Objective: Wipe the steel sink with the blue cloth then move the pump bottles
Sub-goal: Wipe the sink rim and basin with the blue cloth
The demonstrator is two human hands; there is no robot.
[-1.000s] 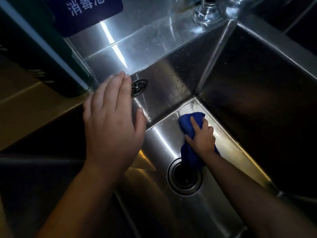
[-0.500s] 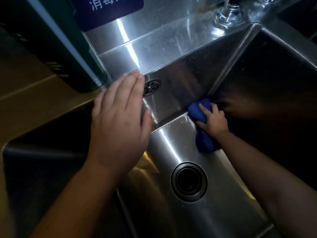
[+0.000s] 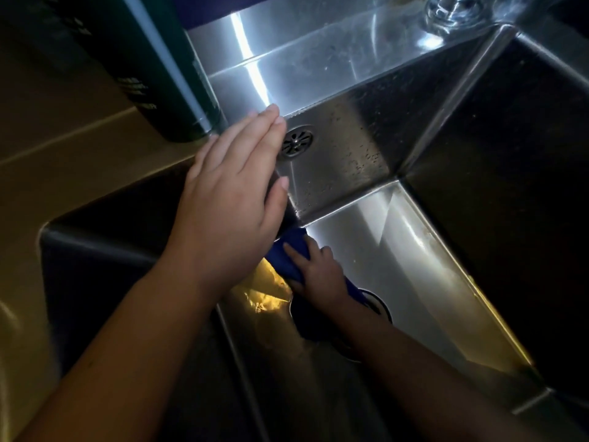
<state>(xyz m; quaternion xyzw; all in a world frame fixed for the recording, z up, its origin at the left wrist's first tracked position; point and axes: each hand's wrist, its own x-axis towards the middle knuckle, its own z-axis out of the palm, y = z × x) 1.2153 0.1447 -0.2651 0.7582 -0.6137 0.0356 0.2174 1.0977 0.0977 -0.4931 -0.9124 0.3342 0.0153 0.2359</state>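
Deep inside the steel sink (image 3: 414,256) my right hand (image 3: 318,275) presses the blue cloth (image 3: 287,253) flat on the sink floor, close to the back wall and just left of the drain (image 3: 379,306). Part of the cloth lies under my palm and over the drain's edge. My left hand (image 3: 232,199) rests flat, fingers together, on the sink's back left rim, holding nothing. A dark green bottle (image 3: 153,68) stands on the counter just beyond its fingertips; its top is out of frame.
A round overflow grille (image 3: 296,141) sits in the back wall next to my left fingertips. A chrome tap base (image 3: 452,8) stands on the back ledge at top right. A tan counter (image 3: 63,161) runs along the left.
My right hand has swept the cloth left along the sink floor, from the back right corner to a spot under my left hand. The left hand has stayed on the rim.
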